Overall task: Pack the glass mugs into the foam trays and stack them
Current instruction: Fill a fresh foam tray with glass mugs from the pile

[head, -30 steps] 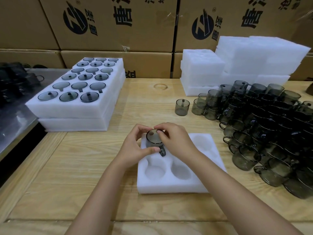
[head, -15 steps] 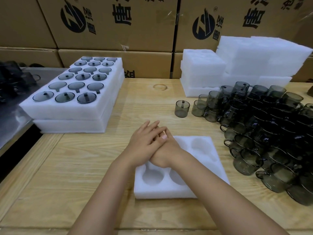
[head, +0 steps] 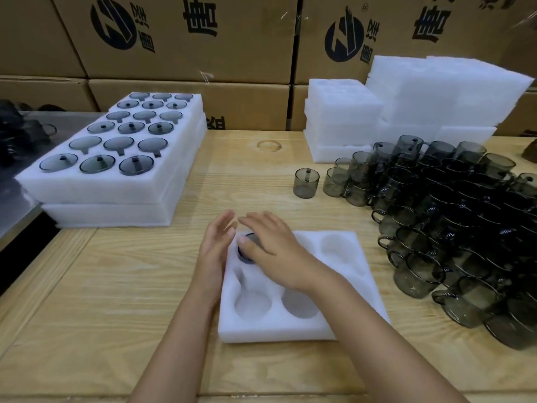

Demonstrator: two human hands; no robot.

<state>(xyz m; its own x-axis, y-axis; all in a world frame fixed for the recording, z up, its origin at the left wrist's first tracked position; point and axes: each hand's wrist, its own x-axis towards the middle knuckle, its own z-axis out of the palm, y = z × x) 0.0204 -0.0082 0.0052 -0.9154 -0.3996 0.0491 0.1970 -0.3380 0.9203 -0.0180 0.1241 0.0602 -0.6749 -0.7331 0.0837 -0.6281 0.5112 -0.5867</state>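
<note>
While your left hand (head: 216,247) and right hand (head: 274,247), fingers straight, hover by the mug (head: 244,255), boxes (head: 189,39) line the wooden table (head: 116,286) at twelve o'clock.

Even, soft overhead light; hands (head: 250,242) motion-blurred (fingertips most); wide-angle bending at the edges.

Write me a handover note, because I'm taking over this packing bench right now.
Hands: the left hand is open, fingers straight, beside the mug. The right hand is open, lying flat over it.
Things: one smoky grey glass mug sits in the far-left pocket of the small white foam tray.
Done: stack of two large white foam trays at left, top one full.
Left: the small tray's other visible pockets are empty. Fill them from the pile of loose grey glass mugs at right, then stack.
</note>
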